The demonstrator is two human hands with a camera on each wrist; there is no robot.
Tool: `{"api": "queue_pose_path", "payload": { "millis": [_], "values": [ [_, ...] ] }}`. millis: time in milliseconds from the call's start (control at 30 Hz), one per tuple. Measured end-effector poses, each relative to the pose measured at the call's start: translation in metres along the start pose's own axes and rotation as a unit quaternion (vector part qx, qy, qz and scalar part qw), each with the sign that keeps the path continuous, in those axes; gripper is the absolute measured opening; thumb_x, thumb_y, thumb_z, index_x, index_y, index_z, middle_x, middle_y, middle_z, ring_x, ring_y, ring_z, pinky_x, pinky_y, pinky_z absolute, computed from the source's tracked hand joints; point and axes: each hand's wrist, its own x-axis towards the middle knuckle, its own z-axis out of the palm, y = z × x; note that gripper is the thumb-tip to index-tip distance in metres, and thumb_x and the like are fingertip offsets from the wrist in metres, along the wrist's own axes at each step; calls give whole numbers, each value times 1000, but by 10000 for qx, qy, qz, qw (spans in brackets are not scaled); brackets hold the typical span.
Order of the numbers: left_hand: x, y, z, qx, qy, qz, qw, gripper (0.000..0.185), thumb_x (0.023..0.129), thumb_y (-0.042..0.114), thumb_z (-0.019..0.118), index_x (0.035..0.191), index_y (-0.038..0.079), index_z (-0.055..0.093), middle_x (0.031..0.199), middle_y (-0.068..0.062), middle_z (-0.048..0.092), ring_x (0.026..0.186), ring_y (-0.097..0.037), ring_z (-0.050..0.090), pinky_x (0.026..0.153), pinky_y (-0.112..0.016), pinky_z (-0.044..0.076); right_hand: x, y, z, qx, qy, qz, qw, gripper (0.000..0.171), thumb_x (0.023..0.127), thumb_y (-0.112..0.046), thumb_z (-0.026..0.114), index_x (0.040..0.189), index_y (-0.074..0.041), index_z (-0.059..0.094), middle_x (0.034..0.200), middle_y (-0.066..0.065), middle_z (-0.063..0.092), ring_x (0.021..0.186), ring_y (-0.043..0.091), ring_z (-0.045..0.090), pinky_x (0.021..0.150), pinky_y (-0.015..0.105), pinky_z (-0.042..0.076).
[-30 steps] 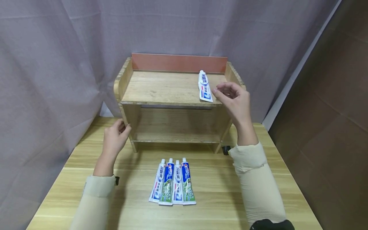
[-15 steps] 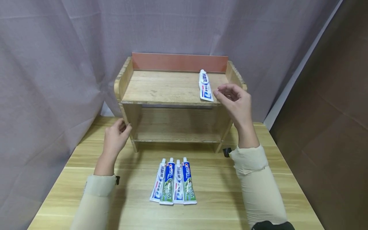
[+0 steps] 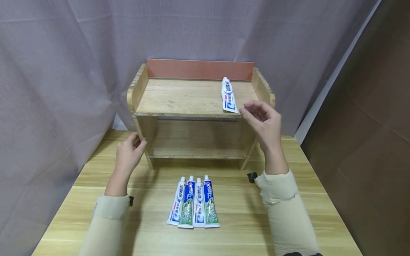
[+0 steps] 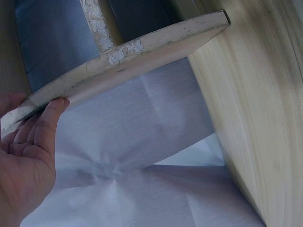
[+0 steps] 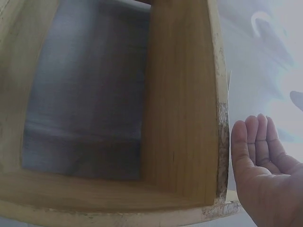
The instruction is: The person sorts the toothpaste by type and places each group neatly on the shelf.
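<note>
A two-tier wooden shelf (image 3: 189,101) stands at the back of the table. One white-and-blue toothpaste tube (image 3: 229,95) lies on its top board at the right. Several more tubes (image 3: 193,206) lie side by side on the table in front. My left hand (image 3: 128,153) rests with straight fingers against the shelf's left side panel (image 4: 132,61); the left wrist view shows the fingertips (image 4: 49,118) on its edge. My right hand (image 3: 262,119) hovers by the shelf's front right corner, just right of the tube, relaxed and holding nothing; in the right wrist view the palm (image 5: 265,170) is open.
The wooden table (image 3: 288,227) carries the shelf and tubes. A grey curtain (image 3: 64,64) hangs behind and to the left. A brown wall (image 3: 368,106) stands at the right. A small dark object (image 3: 252,176) lies near the shelf's right foot.
My right hand has drawn back and down from the tube on the top board, which stays where it lay. The left hand has not moved.
</note>
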Motion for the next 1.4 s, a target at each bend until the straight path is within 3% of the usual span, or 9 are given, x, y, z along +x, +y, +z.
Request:
{"api": "queue_pose_path", "payload": {
  "millis": [567,767,1400],
  "values": [
    [-4,-4,5,-55,-55,-60,10000,27,97,18,63,112,-3,69,110,-25,71,102,-39,71,85,-44,60,-35,13,-2,268,112,149,9995,16,84,-3,79,97,3,71,93,7,71,85,16,67,78,21,57],
    [0,-2,0,65,56,-62,9999,27,97,19,62,112,-2,69,108,-24,71,100,-38,71,85,-47,60,-51,20,2,399,-83,173,9990,21,85,-3,78,100,8,68,94,7,71,86,17,68,79,22,58],
    [1,-1,0,19,27,54,10000,28,97,19,63,114,-3,69,109,-23,72,100,-37,72,83,-45,61,-96,50,-4,361,-133,844,9957,24,88,0,75,104,14,64,95,6,69,86,16,66,77,20,58]
  ]
}}
